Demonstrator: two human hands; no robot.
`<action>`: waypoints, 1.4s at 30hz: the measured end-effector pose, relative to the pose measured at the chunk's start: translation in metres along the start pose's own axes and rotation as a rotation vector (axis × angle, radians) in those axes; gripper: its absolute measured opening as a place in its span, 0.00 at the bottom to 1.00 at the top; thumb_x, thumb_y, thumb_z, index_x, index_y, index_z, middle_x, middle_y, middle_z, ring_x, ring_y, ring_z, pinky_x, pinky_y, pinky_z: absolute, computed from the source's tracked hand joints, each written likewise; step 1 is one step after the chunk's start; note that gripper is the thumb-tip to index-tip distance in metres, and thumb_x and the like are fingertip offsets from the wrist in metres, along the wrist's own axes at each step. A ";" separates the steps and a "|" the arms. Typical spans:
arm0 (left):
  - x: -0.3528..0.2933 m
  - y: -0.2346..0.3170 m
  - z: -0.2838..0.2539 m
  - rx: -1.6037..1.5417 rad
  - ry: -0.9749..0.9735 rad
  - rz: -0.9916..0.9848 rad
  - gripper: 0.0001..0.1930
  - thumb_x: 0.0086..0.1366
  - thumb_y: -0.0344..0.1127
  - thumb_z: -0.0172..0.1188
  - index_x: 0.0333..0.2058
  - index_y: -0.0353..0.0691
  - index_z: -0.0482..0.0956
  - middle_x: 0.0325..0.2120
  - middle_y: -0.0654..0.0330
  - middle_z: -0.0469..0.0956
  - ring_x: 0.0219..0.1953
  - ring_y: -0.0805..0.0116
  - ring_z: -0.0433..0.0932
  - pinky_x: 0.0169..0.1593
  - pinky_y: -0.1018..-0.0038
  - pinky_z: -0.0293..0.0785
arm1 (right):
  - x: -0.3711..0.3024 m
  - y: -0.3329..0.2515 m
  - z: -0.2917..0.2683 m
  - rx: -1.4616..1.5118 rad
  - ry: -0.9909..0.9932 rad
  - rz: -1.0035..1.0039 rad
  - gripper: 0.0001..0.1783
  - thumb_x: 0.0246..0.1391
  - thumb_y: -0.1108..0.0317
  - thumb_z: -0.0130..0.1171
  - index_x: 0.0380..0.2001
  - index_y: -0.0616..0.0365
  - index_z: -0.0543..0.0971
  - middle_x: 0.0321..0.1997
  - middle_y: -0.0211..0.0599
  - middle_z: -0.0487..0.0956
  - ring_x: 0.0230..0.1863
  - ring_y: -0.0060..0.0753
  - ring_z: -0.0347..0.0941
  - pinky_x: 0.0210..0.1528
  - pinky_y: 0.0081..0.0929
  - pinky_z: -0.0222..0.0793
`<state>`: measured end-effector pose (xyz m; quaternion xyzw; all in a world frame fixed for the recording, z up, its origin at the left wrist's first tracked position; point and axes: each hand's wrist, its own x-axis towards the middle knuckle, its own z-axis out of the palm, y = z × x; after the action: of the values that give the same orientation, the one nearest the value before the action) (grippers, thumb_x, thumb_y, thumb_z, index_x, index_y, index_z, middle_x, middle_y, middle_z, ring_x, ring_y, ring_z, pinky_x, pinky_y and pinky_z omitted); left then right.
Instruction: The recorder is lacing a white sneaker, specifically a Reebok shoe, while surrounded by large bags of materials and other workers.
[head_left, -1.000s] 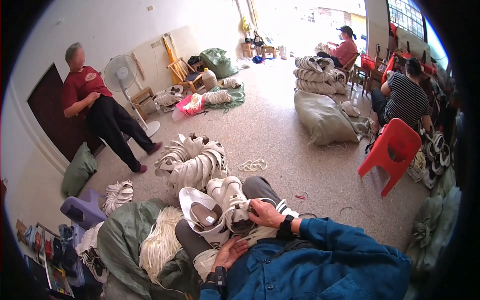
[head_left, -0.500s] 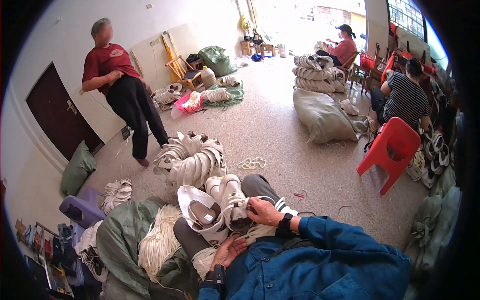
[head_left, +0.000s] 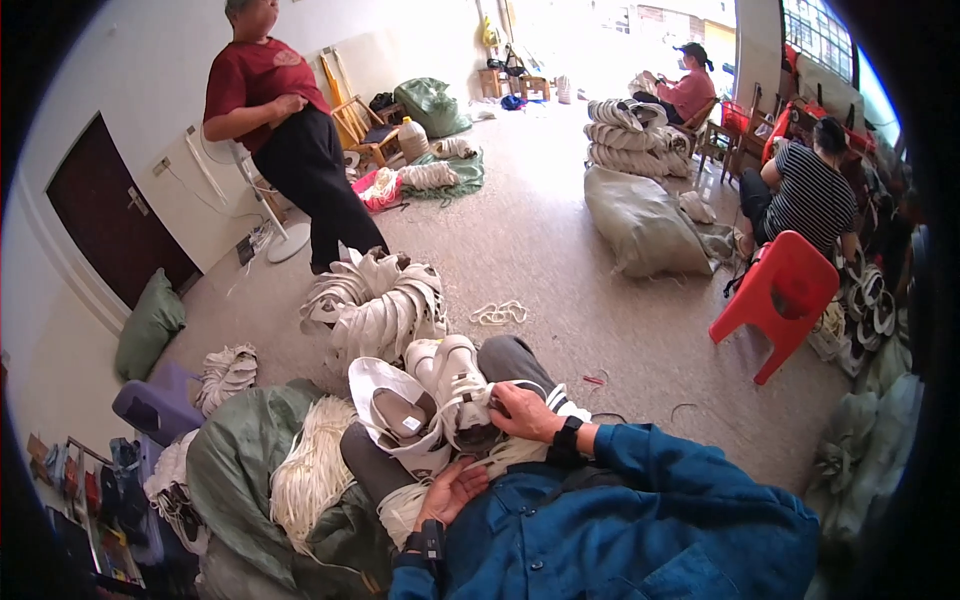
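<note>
A white lace-up shoe (head_left: 464, 392) rests on my lap with its toe pointing away. At its right side, near the ankle opening, my right hand (head_left: 527, 412) pinches a pale shoelace (head_left: 500, 386). My left hand (head_left: 455, 491) lies palm up just below the shoe's heel, fingers loosely stretched, nothing visible in it. Left of the laced shoe lies a white shoe upper (head_left: 385, 390) showing a brown insole, with another white shoe (head_left: 421, 358) beside it. A thick bundle of cream laces (head_left: 313, 470) spreads over a green sack (head_left: 235, 465) to my left.
A ring of stacked shoe uppers (head_left: 385, 310) sits on the floor ahead, near a loose lace loop (head_left: 499, 313). A person in red (head_left: 275, 95) stands at the left. Right are a red stool (head_left: 785, 300), a stuffed sack (head_left: 645, 225) and a seated person in stripes (head_left: 810, 195).
The standing person has stepped to the right and nearer, uncovering a white stand behind them. My hands stay almost in place at the shoe; the view has shifted slightly.
</note>
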<state>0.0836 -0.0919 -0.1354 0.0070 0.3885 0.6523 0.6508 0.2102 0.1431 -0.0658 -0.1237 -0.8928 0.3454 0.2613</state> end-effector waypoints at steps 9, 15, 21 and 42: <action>-0.016 0.016 0.022 0.182 -0.050 -0.022 0.20 0.71 0.43 0.55 0.54 0.35 0.74 0.44 0.50 0.81 0.47 0.58 0.80 0.55 0.63 0.75 | 0.000 -0.003 -0.005 0.035 -0.010 -0.005 0.13 0.56 0.66 0.57 0.39 0.64 0.71 0.38 0.55 0.75 0.41 0.60 0.74 0.43 0.47 0.70; -0.046 0.058 0.075 0.787 -0.097 0.136 0.14 0.72 0.36 0.53 0.48 0.32 0.79 0.37 0.57 0.83 0.41 0.70 0.81 0.49 0.73 0.77 | 0.012 0.011 -0.019 0.094 0.252 -0.005 0.05 0.58 0.73 0.52 0.37 0.63 0.73 0.38 0.53 0.74 0.38 0.59 0.74 0.39 0.44 0.71; -0.037 0.088 0.105 0.939 0.048 0.436 0.12 0.70 0.31 0.56 0.47 0.31 0.79 0.37 0.58 0.82 0.39 0.74 0.80 0.45 0.77 0.77 | 0.018 0.016 -0.026 0.120 0.178 0.030 0.08 0.56 0.74 0.53 0.39 0.61 0.77 0.38 0.49 0.76 0.40 0.54 0.75 0.43 0.42 0.72; 0.004 0.100 0.125 1.596 0.283 0.987 0.11 0.57 0.22 0.60 0.40 0.36 0.77 0.37 0.51 0.76 0.40 0.50 0.77 0.44 0.61 0.74 | 0.050 0.010 -0.047 -0.200 -0.089 -0.172 0.05 0.45 0.71 0.58 0.28 0.57 0.75 0.35 0.41 0.73 0.42 0.48 0.71 0.43 0.42 0.66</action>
<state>0.0631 -0.0117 0.0015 0.5340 0.7483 0.3902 0.0515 0.1943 0.1963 -0.0241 -0.0565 -0.9408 0.2362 0.2366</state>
